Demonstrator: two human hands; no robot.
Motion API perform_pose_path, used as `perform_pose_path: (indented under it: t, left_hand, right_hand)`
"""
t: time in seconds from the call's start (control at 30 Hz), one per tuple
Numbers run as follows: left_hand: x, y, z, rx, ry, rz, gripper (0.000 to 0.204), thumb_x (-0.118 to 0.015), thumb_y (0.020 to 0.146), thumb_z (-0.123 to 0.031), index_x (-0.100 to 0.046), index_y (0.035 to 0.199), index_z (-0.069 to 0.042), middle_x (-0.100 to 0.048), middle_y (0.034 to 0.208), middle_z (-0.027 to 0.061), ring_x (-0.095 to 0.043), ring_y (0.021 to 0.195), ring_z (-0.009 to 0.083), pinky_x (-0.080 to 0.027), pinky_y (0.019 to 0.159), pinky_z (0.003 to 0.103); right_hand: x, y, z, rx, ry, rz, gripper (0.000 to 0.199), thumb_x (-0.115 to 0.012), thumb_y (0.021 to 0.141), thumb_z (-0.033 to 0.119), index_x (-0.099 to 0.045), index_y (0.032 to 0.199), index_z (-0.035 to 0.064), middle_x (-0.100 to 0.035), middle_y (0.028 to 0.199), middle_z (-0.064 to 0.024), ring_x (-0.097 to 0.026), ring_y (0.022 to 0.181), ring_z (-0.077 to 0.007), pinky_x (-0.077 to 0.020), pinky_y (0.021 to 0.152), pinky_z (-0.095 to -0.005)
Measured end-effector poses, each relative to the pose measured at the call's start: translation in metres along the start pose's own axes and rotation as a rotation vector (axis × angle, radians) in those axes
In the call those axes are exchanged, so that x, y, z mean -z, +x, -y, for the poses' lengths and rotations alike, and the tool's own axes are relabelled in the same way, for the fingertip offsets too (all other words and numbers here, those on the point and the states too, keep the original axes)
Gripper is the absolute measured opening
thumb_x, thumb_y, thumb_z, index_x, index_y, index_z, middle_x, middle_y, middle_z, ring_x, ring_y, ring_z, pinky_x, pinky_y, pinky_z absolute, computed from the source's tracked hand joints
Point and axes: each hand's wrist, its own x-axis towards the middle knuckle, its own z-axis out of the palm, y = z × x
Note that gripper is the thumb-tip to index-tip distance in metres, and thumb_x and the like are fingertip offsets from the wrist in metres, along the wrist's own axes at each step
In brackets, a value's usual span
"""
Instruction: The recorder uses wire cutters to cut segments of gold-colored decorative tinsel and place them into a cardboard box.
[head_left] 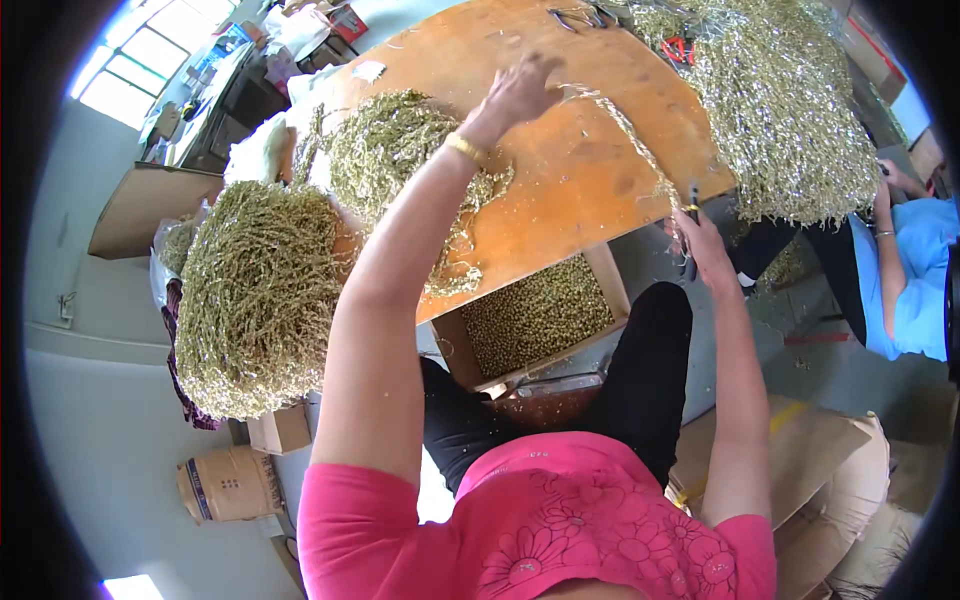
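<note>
A thin gold tinsel strand (632, 137) runs across the orange-brown table top from near my left hand to my right hand. My left hand (520, 95) is over the far part of the table, fingers stretched out and apart, just left of the strand's far end. At the table's right edge my right hand (703, 245) is closed around dark pliers (693, 200), whose jaws are partly hidden. The strand's near end hangs beside those fingers. Under my left forearm lies a loose heap of gold tinsel (390, 150).
Big gold tinsel bundles hang over the table (560, 190) at left (260, 300) and right (785, 120). A box of small gold beads (540, 315) is below the near edge. Red-handled pliers (678, 50) lie at the back. Another person (905, 270) is at right.
</note>
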Motion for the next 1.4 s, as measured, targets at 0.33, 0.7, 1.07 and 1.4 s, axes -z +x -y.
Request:
perform_pose_path:
  t: [0.33,0.7,1.07,1.4]
  left_hand:
    - [0.012,-0.199,-0.033,-0.091,-0.086,0.152,0.034,-0.061,0.074,-0.017,-0.057,0.107,-0.009,-0.047,0.12,0.0102,-0.039,0.116,0.0261,-0.03,0.098,0.043]
    - [0.041,-0.085,0.111,0.434,0.034,0.083,0.016,-0.05,0.078,-0.019,-0.062,0.079,-0.009,-0.058,0.087,0.0146,-0.055,0.083,0.0312,-0.041,0.077,0.044]
    - [0.021,-0.092,0.098,0.329,0.098,0.009,0.02,-0.047,0.079,-0.015,-0.057,0.09,-0.001,-0.061,0.079,0.0168,-0.061,0.077,0.0277,-0.046,0.068,0.042]
    - [0.193,-0.168,0.066,-0.02,-1.403,-0.754,0.018,-0.053,0.085,-0.01,-0.05,0.1,-0.002,-0.06,0.088,0.014,-0.06,0.084,0.0236,-0.05,0.075,0.037]
  right_hand:
    - [0.026,-0.037,-0.085,0.388,0.23,-0.652,0.042,-0.041,0.092,0.026,-0.038,0.123,-0.0014,-0.051,0.115,-0.0141,-0.048,0.107,-0.0196,-0.0334,0.092,-0.0299]
    - [-0.129,-0.128,-0.054,-0.116,0.752,-0.127,0.037,-0.045,0.09,0.028,-0.042,0.117,0.0027,-0.054,0.098,-0.0104,-0.056,0.092,-0.0215,-0.0451,0.08,-0.0334]
    - [-0.125,-0.157,-0.069,-0.207,0.563,-0.116,0.039,-0.046,0.089,0.026,-0.04,0.12,0.0039,-0.053,0.1,-0.0101,-0.054,0.095,-0.0214,-0.0421,0.083,-0.0335]
    - [-0.156,-0.161,-0.072,-0.235,0.587,-0.009,0.035,-0.047,0.089,0.023,-0.044,0.118,0.004,-0.056,0.099,-0.0084,-0.056,0.091,-0.0178,-0.0419,0.079,-0.0305]
